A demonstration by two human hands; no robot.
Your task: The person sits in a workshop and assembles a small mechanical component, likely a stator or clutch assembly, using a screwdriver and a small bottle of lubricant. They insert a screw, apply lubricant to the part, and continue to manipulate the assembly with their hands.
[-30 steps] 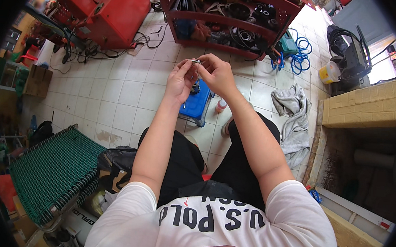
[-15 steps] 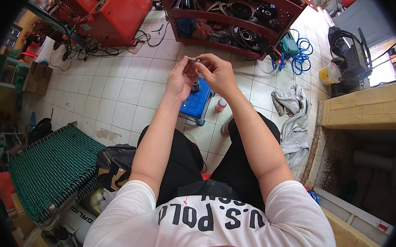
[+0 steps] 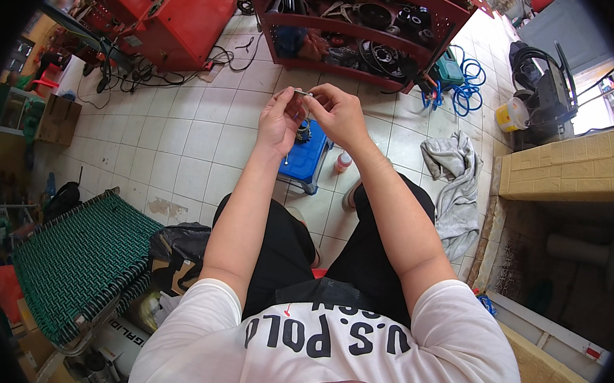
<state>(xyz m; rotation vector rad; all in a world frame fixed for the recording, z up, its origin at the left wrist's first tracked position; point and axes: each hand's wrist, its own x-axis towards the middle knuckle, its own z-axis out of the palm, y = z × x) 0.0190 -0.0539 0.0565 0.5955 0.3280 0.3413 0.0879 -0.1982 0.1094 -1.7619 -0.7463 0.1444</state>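
Note:
Both hands are raised over a blue plastic stool. My left hand pinches one end of a small, slim metal piece; my right hand grips the other end with curled fingers. Exactly what the piece is, I cannot make out. Beneath the hands, a dark metal part rests on the stool, partly hidden by my fingers. A small bottle of pink liquid stands on the tiles just right of the stool.
A red shelf cart of parts and a red machine with cables are ahead. Right are coiled blue hose, a yellow bucket, a grey cloth and a tiled ledge. A green woven folding seat is left.
My hands shift very slightly around the metal piece, which sits a little flatter and further left than a second ago. Little else has moved.

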